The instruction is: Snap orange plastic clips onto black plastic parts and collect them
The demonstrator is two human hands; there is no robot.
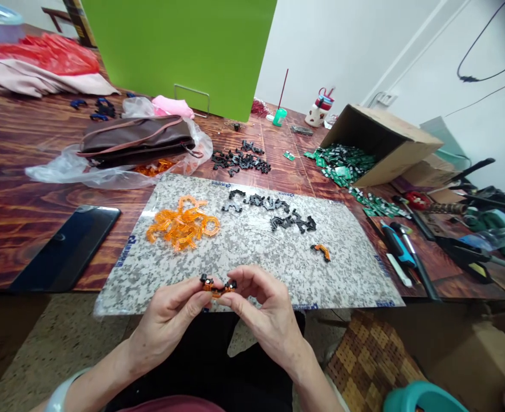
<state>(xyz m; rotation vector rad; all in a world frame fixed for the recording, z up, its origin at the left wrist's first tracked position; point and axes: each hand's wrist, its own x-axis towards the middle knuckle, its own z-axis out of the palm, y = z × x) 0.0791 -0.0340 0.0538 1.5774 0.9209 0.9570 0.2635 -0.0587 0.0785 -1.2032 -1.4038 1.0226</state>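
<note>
Forearms, a pair, reaching in from the near side, the left one with a pale band.

Left hand: bare, fingers curled, thumb and fingertips pinched nearly together on the left end of one small orange-and-black piece.

Right hand: bare, thumb and forefinger closed down on the right end of that same piece, which sits between the two hands over the near edge of the speckled sheet, a little left of its middle.

On the sheet: orange translucent parts, one heap, left; loose black parts, scattered across the far side; one curved orange-and-black part, lying alone to the right.

Wooden tabletop, left: flat dark device, beside the sheet; brown bag, farther off, on clear plastic.

Tabletop, far: heap of black pieces, beyond the sheet; upright green panel, behind the bag.

Tabletop, right: cardboard box, tipped on its side, small green boards spilling from its mouth; blue-handled tool, just beside the sheet.

Below the table, near right: checkered brown surface; teal tub, partly cut off.
</note>
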